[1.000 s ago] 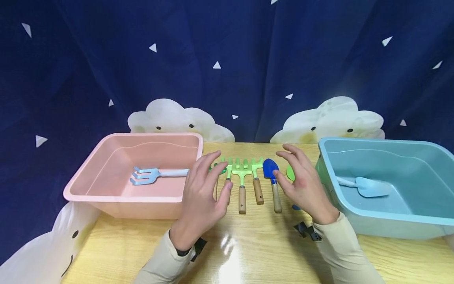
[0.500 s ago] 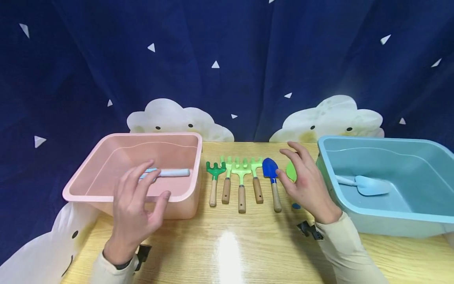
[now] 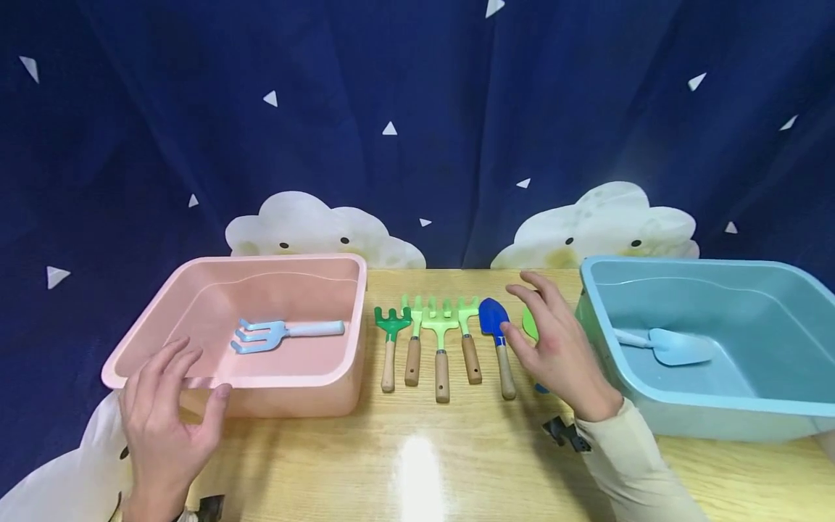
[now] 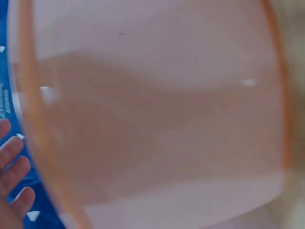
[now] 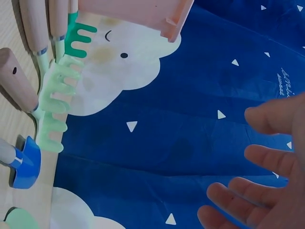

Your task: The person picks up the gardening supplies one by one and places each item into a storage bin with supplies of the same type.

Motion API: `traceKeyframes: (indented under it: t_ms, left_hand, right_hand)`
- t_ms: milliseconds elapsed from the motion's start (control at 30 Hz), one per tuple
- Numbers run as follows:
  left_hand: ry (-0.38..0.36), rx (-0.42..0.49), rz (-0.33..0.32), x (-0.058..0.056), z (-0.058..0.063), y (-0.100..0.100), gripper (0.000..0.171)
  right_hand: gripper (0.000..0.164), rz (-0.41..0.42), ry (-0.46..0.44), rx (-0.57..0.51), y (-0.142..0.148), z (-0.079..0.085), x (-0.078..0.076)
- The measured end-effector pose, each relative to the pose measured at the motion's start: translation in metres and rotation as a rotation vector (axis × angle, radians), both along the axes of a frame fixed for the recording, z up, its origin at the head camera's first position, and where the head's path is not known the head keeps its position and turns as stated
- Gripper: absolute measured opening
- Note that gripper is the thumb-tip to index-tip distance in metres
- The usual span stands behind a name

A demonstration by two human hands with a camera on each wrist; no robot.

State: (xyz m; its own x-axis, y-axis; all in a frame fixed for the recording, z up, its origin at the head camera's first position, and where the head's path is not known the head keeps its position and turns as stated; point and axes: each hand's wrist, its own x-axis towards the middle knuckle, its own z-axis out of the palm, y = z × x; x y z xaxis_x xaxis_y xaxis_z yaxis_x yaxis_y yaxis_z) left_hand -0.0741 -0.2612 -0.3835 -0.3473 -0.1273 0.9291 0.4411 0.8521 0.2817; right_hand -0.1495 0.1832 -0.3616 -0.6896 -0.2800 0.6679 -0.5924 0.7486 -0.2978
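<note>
Well left of the blue trowel [image 3: 493, 317], my left hand [image 3: 163, 428] hangs by the pink tub [image 3: 287, 381], fingers spread and slightly bent, nothing in it; I can't tell whether it touches the rim, though a careless sweep there could knock the tub askew; nearer the blue trowel, inside that tub, lies a light-blue fork [image 3: 279, 333]; next, on the table [image 3: 326, 464] just left of the blue trowel, come a dark green fork [image 3: 391, 328] and three light green forks [image 3: 441, 319], their heads so crowded that tugging one could drag its neighbours along; immediately right of the blue trowel my right hand [image 3: 561, 351] hovers, empty, thumb and fingers apart and gently curved; it partly hides a lime tool [image 3: 529, 324] on that same side, so, reaching half-blind, I could catch the wrong thing or flick it away; farthest right of the blue trowel, the teal tub [image 3: 717, 402] holds a light-blue scoop [image 3: 681, 348]; my right sleeve [image 3: 639, 464] lies near enough that an outward swing might bump that tub.
</note>
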Motion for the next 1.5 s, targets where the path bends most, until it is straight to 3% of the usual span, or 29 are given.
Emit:
traceKeyframes:
  t_ms: [233, 367, 667, 800, 900, 1067, 1167, 1400, 1500]
  left_hand:
    - [-0.043, -0.098, -0.034, -0.004, -0.024, -0.004, 0.07]
    - [-0.06, -0.143, -0.012, -0.01, -0.036, -0.003, 0.07]
    - [0.053, -0.13, 0.038, -0.019, -0.049, 0.001, 0.06]
    - [0.083, -0.11, 0.109, -0.025, -0.054, 0.005, 0.059]
    - [0.046, -0.113, 0.167, -0.022, -0.059, 0.004, 0.065]
    - [-0.048, -0.123, 0.151, -0.015, -0.058, -0.009, 0.07]
    - [-0.056, -0.12, 0.138, -0.013, -0.056, -0.015, 0.072]
    - [0.032, -0.121, 0.13, -0.012, -0.052, -0.015, 0.071]
    - [0.004, -0.142, 0.127, -0.012, -0.047, -0.019, 0.07]
  right_hand:
    - [0.052, -0.006, -0.004, 0.016, 0.002, -0.004, 0.001]
    - [0.052, -0.003, -0.015, 0.021, 0.002, -0.005, 0.0]
    - [0.051, 0.034, -0.01, 0.01, -0.003, -0.013, 0.0]
    - [0.051, 0.029, -0.015, 0.009, 0.0, -0.015, 0.001]
    - [0.052, 0.034, -0.014, 0.018, 0.003, -0.016, 0.001]
    - [0.052, 0.04, -0.01, 0.018, 0.003, -0.015, -0.001]
    - [0.052, 0.045, -0.018, 0.012, 0.001, -0.015, -0.003]
    - [0.05, 0.08, -0.041, 0.03, -0.006, -0.019, -0.006]
    - [0.05, 0.084, -0.04, 0.025, -0.008, -0.019, -0.007]
